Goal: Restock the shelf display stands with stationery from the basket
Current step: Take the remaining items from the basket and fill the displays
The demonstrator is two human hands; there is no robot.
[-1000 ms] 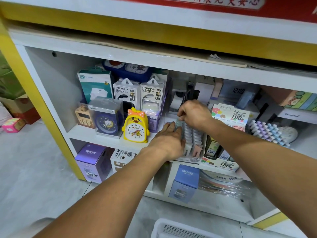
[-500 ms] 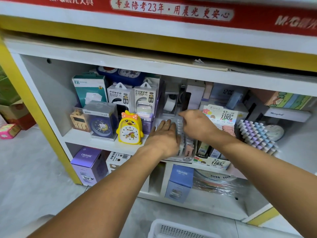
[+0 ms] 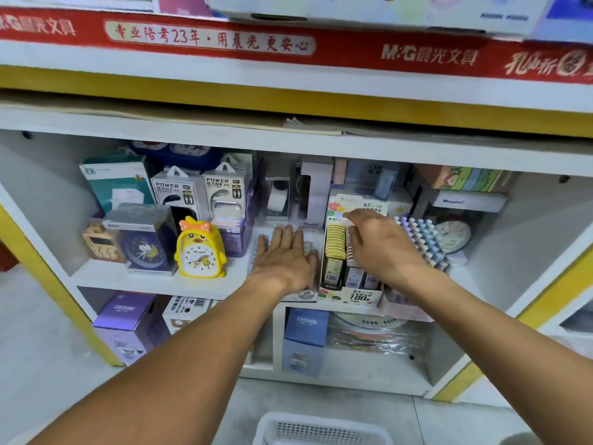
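The left hand [image 3: 284,260] lies flat, fingers straight and together, palm down on a display stand [image 3: 305,295] of small stationery packs marked "2B" at its front edge. The hand covers most of this stand; its contents cannot be identified.

The right hand [image 3: 380,244] is over the adjacent lead-refill display box [image 3: 351,295], which is marked "0.7" and "100". The fingers are bent downward onto the rows of refill cases [image 3: 335,244]. Whether they pinch a case cannot be determined.

Both stands are on the middle shelf [image 3: 154,282], at its front edge, touching side by side.

Surrounding items: a yellow duck alarm clock [image 3: 200,248] is just left of the left hand, with a boxed blue clock [image 3: 144,240] beside it and two power bank boxes [image 3: 200,191] behind. A rack of pastel-capped pens [image 3: 423,240] is close to the right wrist. A tape dispenser [image 3: 277,197] is behind the stands.

The white basket [image 3: 321,428] is on the floor below, between the forearms; only its rim is visible.
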